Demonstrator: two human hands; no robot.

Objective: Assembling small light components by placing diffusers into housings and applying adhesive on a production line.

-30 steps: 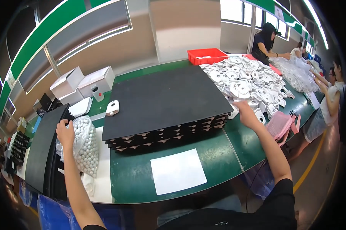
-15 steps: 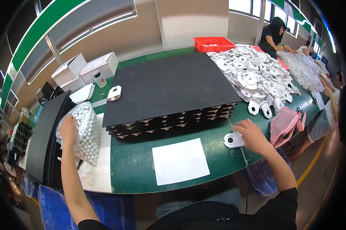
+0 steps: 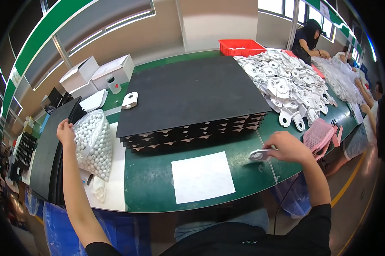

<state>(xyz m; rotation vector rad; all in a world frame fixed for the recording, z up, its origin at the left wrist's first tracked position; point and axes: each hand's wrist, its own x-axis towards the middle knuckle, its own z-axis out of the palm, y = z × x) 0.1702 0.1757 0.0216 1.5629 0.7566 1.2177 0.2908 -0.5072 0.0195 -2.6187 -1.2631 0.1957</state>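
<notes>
My right hand [image 3: 288, 147] pinches a flat white plastic part [image 3: 258, 155] with a round hole. The part is tilted just above the green table [image 3: 158, 187], to the right of a white paper sheet [image 3: 203, 177]. On the left, my left hand [image 3: 65, 133] is closed beside a clear bag of white balls [image 3: 94, 143], at the edge of some black sheets [image 3: 45, 149]. What its fingers hold, if anything, is hidden. Another white part [image 3: 130, 100], with a ball at its lower end, lies on the left edge of a stack of black boards [image 3: 192, 91].
A large heap of white parts [image 3: 286, 85] covers the right side, with a red bin [image 3: 241, 47] behind it. A pink mesh bag [image 3: 320, 135] lies at the right edge. White boxes [image 3: 113, 72] and a small bottle [image 3: 113, 85] stand back left. Co-workers sit at far right.
My right hand has tipped the white part up from lying flat on the table. My left hand has moved left, off the bag of balls to its outer side.
</notes>
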